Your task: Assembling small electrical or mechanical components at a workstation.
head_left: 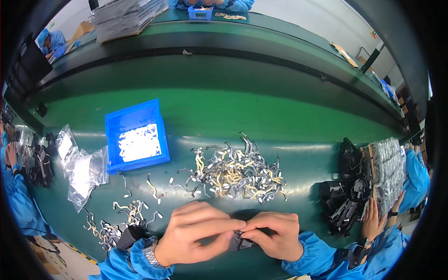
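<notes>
Close to the table's near edge, my left hand [196, 233] and my right hand [275, 234] meet with fingertips pinched on a small black plastic part [241, 243]. Thumb and forefinger of each hand close on it, and they hide much of its shape. Just beyond the hands lies a heap of short grey and cream cables with small white connectors [238, 170]. A smaller pile of similar cables [109, 233] spreads by my left wrist, next to a black plastic piece [131, 237].
Left of the cable heap stands a blue bin [137, 161] with small white pieces inside. Clear plastic bags [86, 168] lie beside it. Black plastic parts [347, 200] pile up at the right, near a stack of bubble-wrapped trays [387, 163] and a co-worker's hands [372, 219].
</notes>
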A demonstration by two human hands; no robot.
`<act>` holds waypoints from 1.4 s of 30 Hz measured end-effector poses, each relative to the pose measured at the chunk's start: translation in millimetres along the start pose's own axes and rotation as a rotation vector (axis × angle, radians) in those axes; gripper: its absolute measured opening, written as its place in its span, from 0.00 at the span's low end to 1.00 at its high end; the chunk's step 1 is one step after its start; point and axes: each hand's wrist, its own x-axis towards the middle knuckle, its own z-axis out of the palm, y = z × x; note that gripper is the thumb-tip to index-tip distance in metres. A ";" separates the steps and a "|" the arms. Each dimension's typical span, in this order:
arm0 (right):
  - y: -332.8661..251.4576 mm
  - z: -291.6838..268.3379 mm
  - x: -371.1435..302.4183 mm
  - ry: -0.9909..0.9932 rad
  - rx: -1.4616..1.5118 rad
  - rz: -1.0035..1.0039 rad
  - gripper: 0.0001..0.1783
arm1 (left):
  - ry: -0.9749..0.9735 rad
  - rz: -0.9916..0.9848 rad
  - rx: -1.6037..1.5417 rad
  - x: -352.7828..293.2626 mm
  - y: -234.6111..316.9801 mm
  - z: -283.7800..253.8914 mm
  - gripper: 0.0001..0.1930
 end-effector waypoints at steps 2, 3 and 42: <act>-0.3 0.7 -0.5 0.001 -0.017 0.008 0.07 | 0.011 0.077 0.079 1.7 -0.4 -2.1 0.10; -0.2 0.9 -0.6 0.005 -0.015 0.007 0.07 | 0.025 0.156 0.154 2.5 -0.8 -2.9 0.12; 4.6 -39.7 106.9 0.080 -0.115 -0.037 0.39 | 0.320 0.063 0.067 0.4 9.6 -14.4 0.21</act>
